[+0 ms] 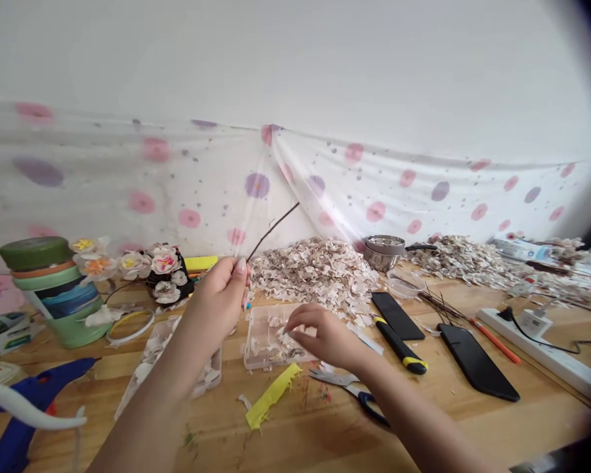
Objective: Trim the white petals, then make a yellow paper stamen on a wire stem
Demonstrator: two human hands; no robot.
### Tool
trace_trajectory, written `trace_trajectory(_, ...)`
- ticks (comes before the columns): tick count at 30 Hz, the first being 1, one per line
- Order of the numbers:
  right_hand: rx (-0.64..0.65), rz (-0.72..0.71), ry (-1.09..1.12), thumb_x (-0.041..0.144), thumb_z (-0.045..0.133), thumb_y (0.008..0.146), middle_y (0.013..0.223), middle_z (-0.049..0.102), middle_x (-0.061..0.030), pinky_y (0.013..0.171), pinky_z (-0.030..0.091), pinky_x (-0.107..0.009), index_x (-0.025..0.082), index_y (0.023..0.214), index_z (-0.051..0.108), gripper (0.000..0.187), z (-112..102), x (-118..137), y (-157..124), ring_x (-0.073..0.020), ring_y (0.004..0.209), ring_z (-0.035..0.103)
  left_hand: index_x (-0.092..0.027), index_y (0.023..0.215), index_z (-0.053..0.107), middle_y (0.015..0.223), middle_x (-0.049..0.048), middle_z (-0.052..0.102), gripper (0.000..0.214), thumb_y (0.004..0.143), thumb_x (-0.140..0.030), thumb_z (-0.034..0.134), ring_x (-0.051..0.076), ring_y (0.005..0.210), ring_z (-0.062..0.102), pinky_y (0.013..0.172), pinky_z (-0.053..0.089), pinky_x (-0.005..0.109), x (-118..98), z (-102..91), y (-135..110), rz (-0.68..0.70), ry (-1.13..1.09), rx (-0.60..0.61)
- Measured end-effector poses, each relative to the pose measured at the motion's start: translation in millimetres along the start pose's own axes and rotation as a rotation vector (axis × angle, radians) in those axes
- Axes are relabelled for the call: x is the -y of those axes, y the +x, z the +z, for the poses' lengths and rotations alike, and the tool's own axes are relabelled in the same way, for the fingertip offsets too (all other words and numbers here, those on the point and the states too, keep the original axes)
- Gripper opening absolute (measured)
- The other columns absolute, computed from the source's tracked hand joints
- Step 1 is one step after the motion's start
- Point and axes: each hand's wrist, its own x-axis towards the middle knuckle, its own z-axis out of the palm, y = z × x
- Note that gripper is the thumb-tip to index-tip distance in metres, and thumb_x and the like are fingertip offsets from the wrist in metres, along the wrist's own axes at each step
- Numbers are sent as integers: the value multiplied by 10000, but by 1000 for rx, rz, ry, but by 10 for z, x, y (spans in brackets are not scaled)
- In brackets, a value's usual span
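Observation:
My left hand (229,286) is closed in a pinch around the lower end of a thin dark stick (274,230), which slants up to the right. Below and to the right, my right hand (322,334) reaches over a clear plastic box (252,338) holding pale petal-like pieces (276,355). The fingertips of that hand come together at the pieces; what is between them, if anything, is too small to tell. A second clear box (215,368) with similar pieces lies partly hidden under my left forearm. In front of the first box is a frayed yellow strip (273,396).
A big heap of pale flakes (320,272) lies behind the boxes. Scissors (347,381), a black-and-yellow-handled knife (401,345) and a white power strip (542,348) are to the right. On the left are a blue glue gun (29,401), stacked tape rolls (59,289) and petal flowers (162,261).

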Motion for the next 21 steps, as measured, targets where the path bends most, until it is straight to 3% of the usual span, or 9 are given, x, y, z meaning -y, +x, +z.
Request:
trace_trajectory(4, 393, -205, -98, 207, 804, 669, 1108, 710, -66, 949, 465, -329, 216, 1109, 711, 450, 198, 57, -55, -243, 1065, 613, -194, 745, 514, 608, -58, 482, 218, 920, -320, 484, 81, 464, 433, 486, 336, 208, -181, 63, 201, 49, -146, -34)
trace_trajectory(6, 481, -260, -150, 279, 796, 680, 1115, 708, -76, 911, 480, -332, 212, 1086, 718, 418, 364, 28, -110, -263, 1058, 615, -194, 749, 515, 617, -60, 480, 211, 917, -319, 494, 77, 471, 435, 497, 347, 206, -239, 110, 249, 69, -171, -35)
trace_trajectory(8, 425, -244, -126, 303, 750, 724, 1133, 706, -64, 886, 488, -334, 240, 1051, 719, 334, 505, -24, -161, -263, 1026, 633, -195, 762, 527, 601, -62, 482, 206, 913, -334, 511, 81, 482, 441, 509, 348, 206, -269, 150, 277, 94, -187, -13)
trace_trajectory(10, 343, -198, -66, 194, 696, 743, 1086, 726, -50, 881, 488, -327, 252, 956, 726, 223, 588, -70, -189, -256, 987, 657, -196, 765, 532, 585, -64, 481, 214, 908, -355, 519, 84, 485, 442, 518, 348, 208, -272, 173, 294, 110, -213, 5)
trace_trajectory(13, 282, -179, -21, 131, 609, 794, 996, 750, -27, 831, 514, -309, 285, 903, 723, 221, 574, -99, -138, -231, 918, 682, -204, 747, 525, 560, -66, 470, 249, 891, -408, 536, 98, 493, 435, 541, 363, 219, -233, 173, 319, 100, -225, -3)
trace_trajectory(16, 145, -80, 151, 147, 570, 829, 913, 748, -31, 769, 531, -313, 279, 914, 734, 227, 390, -92, 72, -210, 838, 681, -210, 688, 498, 542, -58, 469, 325, 867, -475, 554, 111, 503, 427, 542, 356, 229, -162, 149, 365, 86, -221, -11)
trace_trajectory(19, -99, 154, 516, 247, 656, 782, 797, 713, -44, 690, 510, -309, 193, 818, 738, 105, 57, -39, 382, -179, 718, 641, -215, 658, 476, 554, -51, 463, 419, 851, -584, 525, 115, 505, 411, 526, 338, 233, -97, 118, 430, 46, -253, -26)
trace_trajectory(21, -263, 261, 761, 372, 733, 735, 785, 700, -31, 692, 489, -296, 183, 816, 732, 206, -199, 39, 553, -157, 710, 621, -217, 658, 489, 548, -52, 439, 500, 821, -690, 482, 124, 500, 390, 505, 320, 242, -76, 104, 461, 17, -211, -29)
